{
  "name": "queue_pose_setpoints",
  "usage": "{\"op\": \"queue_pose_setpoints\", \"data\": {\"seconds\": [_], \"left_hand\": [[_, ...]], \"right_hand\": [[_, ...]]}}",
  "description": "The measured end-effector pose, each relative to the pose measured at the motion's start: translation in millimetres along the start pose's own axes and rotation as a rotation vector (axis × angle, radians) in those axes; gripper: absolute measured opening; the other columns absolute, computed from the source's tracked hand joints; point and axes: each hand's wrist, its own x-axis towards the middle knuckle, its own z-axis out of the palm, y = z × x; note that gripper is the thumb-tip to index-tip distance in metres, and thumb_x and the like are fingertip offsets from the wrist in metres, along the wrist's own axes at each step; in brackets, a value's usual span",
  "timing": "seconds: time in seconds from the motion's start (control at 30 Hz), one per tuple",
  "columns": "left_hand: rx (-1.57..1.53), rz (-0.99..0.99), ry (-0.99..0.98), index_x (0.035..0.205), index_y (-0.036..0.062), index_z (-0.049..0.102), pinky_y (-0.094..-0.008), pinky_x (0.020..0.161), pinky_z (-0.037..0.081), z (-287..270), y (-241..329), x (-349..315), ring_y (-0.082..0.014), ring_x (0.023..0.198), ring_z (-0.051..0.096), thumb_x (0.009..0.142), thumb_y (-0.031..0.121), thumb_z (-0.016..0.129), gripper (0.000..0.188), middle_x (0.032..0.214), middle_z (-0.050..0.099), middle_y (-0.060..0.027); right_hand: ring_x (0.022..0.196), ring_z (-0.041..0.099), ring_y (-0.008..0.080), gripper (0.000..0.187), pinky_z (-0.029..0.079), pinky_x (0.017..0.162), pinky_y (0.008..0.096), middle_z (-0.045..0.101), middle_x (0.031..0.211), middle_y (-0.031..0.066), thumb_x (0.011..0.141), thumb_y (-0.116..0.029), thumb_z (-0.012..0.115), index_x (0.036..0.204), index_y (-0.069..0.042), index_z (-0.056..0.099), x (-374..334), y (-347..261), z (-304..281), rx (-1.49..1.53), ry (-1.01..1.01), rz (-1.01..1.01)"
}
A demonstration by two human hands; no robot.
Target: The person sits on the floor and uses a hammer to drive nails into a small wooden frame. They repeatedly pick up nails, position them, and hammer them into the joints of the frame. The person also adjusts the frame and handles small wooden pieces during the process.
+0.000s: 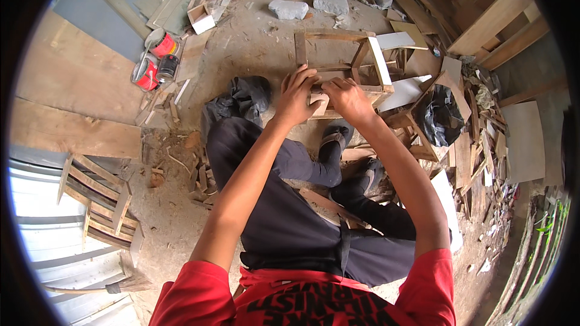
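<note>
A wooden frame (pixel 335 35), made of joined bars with one pale side, stands on the floor in front of my knees. My left hand (pixel 295 98) holds its near left corner, fingers bent over the wood and thumb stretched toward the right. Close beside it, my right hand (pixel 349 98) is closed at the near bar with fingers curled down. A small dark bit shows between the two hands, but what the right fingers pinch is hidden. Below the hands, a light wooden surface of the frame partly shows.
Black plastic bags lie left of the frame (pixel 244 96) and in a wooden crate (pixel 423 136) at right. Red paint cans (pixel 145 73) stand at left near a slatted wooden piece (pixel 99 196). Stone blocks (pixel 330 2) lie beyond; scrap boards (pixel 492 18) crowd the right.
</note>
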Motion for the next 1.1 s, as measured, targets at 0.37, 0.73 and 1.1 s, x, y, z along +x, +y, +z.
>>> {"op": "queue_pose_setpoints", "data": {"seconds": [0.37,0.73,1.1], "left_hand": [[0.013,-0.028,0.152,0.117,0.0100,0.064,-0.0458,0.108,0.038,15.8,1.8,1.0,-0.0252,0.139,0.044,0.073,0.018,0.083,0.048,0.135,0.055,-0.0012],[-0.059,-0.070,0.135,0.105,0.0091,0.066,-0.0475,0.108,0.036,19.5,2.2,0.6,-0.0260,0.140,0.042,0.073,0.015,0.081,0.036,0.133,0.056,-0.0044],[-0.098,-0.041,0.104,0.136,0.0099,0.053,-0.0511,0.114,0.031,-3.2,5.3,-5.8,-0.0301,0.143,0.037,0.076,0.018,0.081,0.066,0.148,0.046,-0.0090]], "right_hand": [[0.094,0.065,0.0275,0.020,0.049,0.082,0.0376,0.064,0.099,0.0089,0.080,-0.005,0.068,0.100,-0.003,0.063,-0.6,10.1,7.6,0.024,0.055,-0.124],[0.085,0.064,0.0225,0.016,0.047,0.075,0.0361,0.064,0.097,0.0031,0.082,-0.018,0.076,0.093,-0.009,0.068,-8.6,9.5,15.2,-0.008,0.187,-0.019],[0.083,0.064,0.0236,0.016,0.047,0.075,0.0365,0.065,0.095,0.0037,0.080,-0.011,0.077,0.093,-0.007,0.068,-4.7,-4.4,12.7,0.071,0.234,0.041]]}}
